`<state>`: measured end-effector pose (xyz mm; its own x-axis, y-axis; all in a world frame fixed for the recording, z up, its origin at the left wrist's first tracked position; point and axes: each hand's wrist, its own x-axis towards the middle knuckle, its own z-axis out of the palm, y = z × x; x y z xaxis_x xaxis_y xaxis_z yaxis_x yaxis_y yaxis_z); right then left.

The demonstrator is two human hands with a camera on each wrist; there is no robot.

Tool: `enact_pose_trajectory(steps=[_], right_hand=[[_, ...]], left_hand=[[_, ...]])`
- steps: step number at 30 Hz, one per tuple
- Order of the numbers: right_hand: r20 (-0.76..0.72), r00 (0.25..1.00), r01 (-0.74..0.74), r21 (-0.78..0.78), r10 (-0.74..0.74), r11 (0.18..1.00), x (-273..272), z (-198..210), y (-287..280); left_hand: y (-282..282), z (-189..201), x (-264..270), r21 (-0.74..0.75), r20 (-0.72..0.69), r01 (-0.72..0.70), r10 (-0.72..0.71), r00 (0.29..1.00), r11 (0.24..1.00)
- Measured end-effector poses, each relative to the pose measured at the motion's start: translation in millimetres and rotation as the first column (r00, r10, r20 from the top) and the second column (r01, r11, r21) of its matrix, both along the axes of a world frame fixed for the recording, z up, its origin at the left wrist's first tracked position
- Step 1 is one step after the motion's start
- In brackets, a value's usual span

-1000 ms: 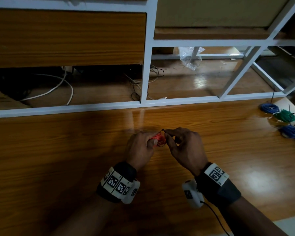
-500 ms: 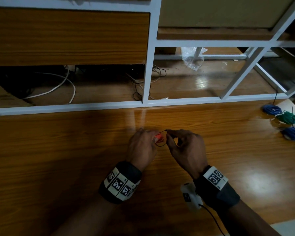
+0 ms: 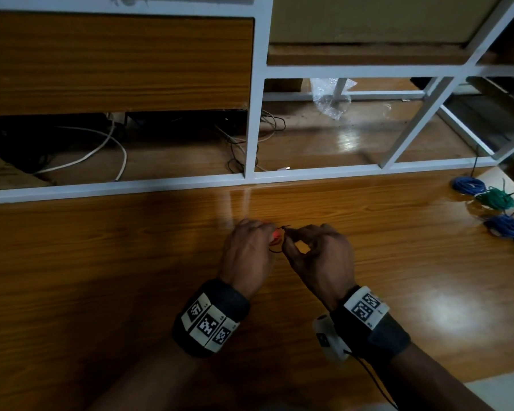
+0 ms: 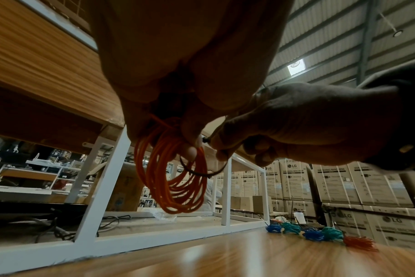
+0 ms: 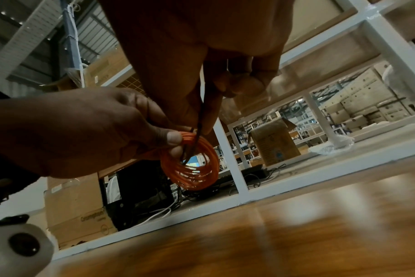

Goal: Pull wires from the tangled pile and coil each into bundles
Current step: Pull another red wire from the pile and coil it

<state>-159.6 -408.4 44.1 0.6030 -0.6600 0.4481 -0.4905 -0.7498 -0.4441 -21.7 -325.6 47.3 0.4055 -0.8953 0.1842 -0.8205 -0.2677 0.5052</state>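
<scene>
Your left hand [image 3: 248, 256] grips a small coil of orange wire [image 4: 172, 175], thumb and fingers curled round its top so the loops hang down above the wooden counter [image 3: 101, 262] without touching it. Your right hand [image 3: 321, 259] is right beside it, fingertips almost meeting the left ones, and pinches a thin black tie [image 4: 203, 171] between thumb and forefinger. The tie loops round the strands of the coil on the side nearest your right hand; in the right wrist view it runs up from the coil [image 5: 192, 165] into your pinched fingers [image 5: 210, 112]. From the head view only a spot of orange [image 3: 276, 234] shows between your hands, the rest hidden behind the left one.

Well off to your right, near the counter's far edge, lie finished bundles: a blue one [image 3: 469, 185], a green one [image 3: 494, 198] and another blue one [image 3: 506, 226] in a loose cluster. The left wrist view shows more in that row, with a teal bundle [image 4: 333, 234] and an orange-red one [image 4: 360, 242] at its near end. A white metal frame [image 3: 252, 114] stands along the back of the counter, with loose cables [image 3: 101, 149] lying behind it.
</scene>
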Motion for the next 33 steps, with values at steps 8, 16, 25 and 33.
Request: enact_pose_trajectory(steps=[8,16,25,33], right_hand=[[0.138,0.989,-0.077,0.258,0.042,0.963,0.5,1.9,-4.1],[0.176,0.98,-0.162,0.429,0.094,0.889,-10.3,13.4,-24.0],[0.24,0.967,-0.19,0.448,0.087,0.874,-8.1,13.6,-29.6],[0.265,0.964,-0.113,0.503,-0.028,0.857,-9.7,28.8,-45.6]], left_hand=[[-6.5,-9.7,9.6,-0.035,-0.165,0.025,-0.031,0.986,0.999],[0.4,-6.2,10.1,-0.18,-0.381,0.128,-0.189,0.905,0.975],[4.0,-15.5,4.5,-0.176,-0.564,0.115,-0.196,0.802,0.978],[4.9,-11.1,2.8,-0.145,-0.446,0.201,-0.245,0.861,0.969]])
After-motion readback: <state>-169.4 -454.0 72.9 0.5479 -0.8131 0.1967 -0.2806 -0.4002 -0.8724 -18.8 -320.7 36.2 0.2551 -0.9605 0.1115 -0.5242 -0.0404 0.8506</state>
